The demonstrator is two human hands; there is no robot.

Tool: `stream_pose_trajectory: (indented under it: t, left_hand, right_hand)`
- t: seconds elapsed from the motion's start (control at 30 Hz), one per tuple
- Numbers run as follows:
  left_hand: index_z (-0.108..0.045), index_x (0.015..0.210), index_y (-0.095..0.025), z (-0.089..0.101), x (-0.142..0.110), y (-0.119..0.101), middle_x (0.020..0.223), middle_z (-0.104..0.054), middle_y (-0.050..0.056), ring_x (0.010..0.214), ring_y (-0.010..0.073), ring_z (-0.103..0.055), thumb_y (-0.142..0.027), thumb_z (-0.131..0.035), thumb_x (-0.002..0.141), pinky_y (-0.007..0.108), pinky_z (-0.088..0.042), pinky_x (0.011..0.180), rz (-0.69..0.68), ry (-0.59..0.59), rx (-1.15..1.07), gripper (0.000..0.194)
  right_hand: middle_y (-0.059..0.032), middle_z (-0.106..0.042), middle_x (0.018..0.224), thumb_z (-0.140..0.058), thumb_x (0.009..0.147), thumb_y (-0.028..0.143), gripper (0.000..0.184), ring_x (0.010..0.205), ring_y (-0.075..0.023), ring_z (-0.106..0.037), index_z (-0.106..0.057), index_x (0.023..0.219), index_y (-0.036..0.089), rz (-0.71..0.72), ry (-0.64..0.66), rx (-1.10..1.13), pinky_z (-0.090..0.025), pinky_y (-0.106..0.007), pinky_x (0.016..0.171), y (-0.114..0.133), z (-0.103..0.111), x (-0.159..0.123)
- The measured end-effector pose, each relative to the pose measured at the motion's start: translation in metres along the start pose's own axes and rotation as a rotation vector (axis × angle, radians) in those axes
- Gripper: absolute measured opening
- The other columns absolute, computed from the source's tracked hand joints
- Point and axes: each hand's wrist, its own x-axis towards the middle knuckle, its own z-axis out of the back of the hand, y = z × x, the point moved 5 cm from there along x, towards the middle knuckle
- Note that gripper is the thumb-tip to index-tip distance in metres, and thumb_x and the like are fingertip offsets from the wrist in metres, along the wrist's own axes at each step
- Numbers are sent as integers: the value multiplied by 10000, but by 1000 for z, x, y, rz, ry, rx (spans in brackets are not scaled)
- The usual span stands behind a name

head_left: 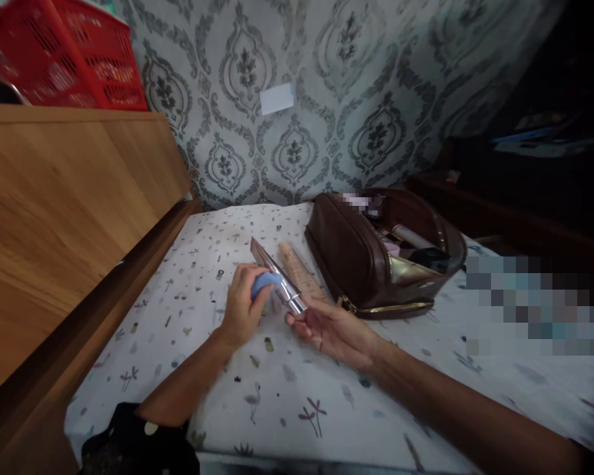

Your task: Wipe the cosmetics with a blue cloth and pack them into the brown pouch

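My right hand (pixel 339 330), palm up, has its fingers closed at the lower end of a shiny silver cosmetic tube (pixel 293 298). The tube slants up and away to the left, narrowing to a flat far end. In my left hand (pixel 242 307) is a small folded blue cloth (pixel 266 284), pinched between thumb and fingers and pressed against the middle of the silver tube. Just behind, to the right, a peach-coloured tube (pixel 299 267) lies on the patterned white sheet (pixel 218 409). My right hand partly covers its near end.
An open brown makeup bag (pixel 356 254) with a gold zip stands at right, cosmetics inside it. On the left is a wooden cabinet (pixel 74 178) with a red plastic basket (pixel 94 59) on top. A patterned wall (pixel 297 152) closes off the back.
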Motion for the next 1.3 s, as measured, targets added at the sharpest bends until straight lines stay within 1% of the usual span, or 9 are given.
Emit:
stream_pose_trajectory:
  t: [0.2,0.3,0.4,0.53,0.7,0.83,1.03,1.2,1.3]
  left_hand:
    - [-546,1106,-240,7,0,41,1071,-634,42,1011,177,-628,-500,-548,976,314,-537,913,568,-153,-397,291]
    - [-587,1101,-217,-13,-7,38,1020,-687,52,980,191,-680,-612,-567,934,301,-572,825,723,-45,-670,429]
    - [-638,1013,-157,-37,-16,24,860,-710,63,855,220,-708,-667,-726,787,308,-573,720,858,150,-1030,565]
    - [-672,992,-136,-50,-22,11,728,-688,35,665,184,-662,-594,-822,726,330,-555,674,879,289,-1221,550]
    - [-692,961,-155,-45,-21,20,775,-697,15,649,136,-624,-512,-902,652,283,-532,673,878,209,-1185,517]
    - [-686,919,-182,-36,-23,25,724,-655,-30,640,96,-589,-493,-902,662,212,-490,641,867,202,-1076,458]
    - [-716,1035,-143,-37,-27,16,897,-728,42,821,173,-668,-515,-783,806,264,-530,764,735,496,-852,442]
    - [-730,1043,-144,-35,-25,29,920,-749,60,810,173,-693,-595,-802,742,260,-561,755,848,333,-874,546]
    - [-723,1070,-149,-35,-25,33,915,-744,60,705,156,-678,-597,-857,661,262,-572,637,963,350,-966,621]
  right_hand:
    - [-42,-697,785,-845,752,494,423,535,-87,-526,-602,922,192,-45,92,0,-371,-176,453,-7,-8,-2]
    - [-38,-710,798,-834,775,501,423,562,-83,-557,-589,931,192,-5,81,-24,-404,-169,491,-5,-8,-1]
    - [-36,-726,829,-828,780,516,429,609,-92,-602,-609,968,198,65,48,-40,-439,-174,528,0,-5,0]
    - [-23,-734,815,-813,762,592,478,615,-85,-624,-623,970,206,117,0,-59,-448,-166,541,4,0,4]
    - [-8,-673,699,-742,738,722,591,533,-105,-593,-595,893,171,246,-143,-411,-411,-208,477,4,12,9]
    - [66,-542,643,-773,739,662,575,485,-94,-488,-572,1002,192,457,-268,-630,-404,-228,436,17,13,1]
    - [74,-502,630,-802,743,591,489,478,-79,-413,-616,952,190,498,-239,-563,-422,-238,438,25,5,-4]
    - [37,-591,645,-777,788,578,428,528,-97,-513,-648,880,180,582,-294,-464,-444,-238,485,28,11,-4]
    - [21,-653,721,-798,784,557,410,608,-114,-603,-644,889,192,710,-332,-442,-504,-247,567,38,10,-10]
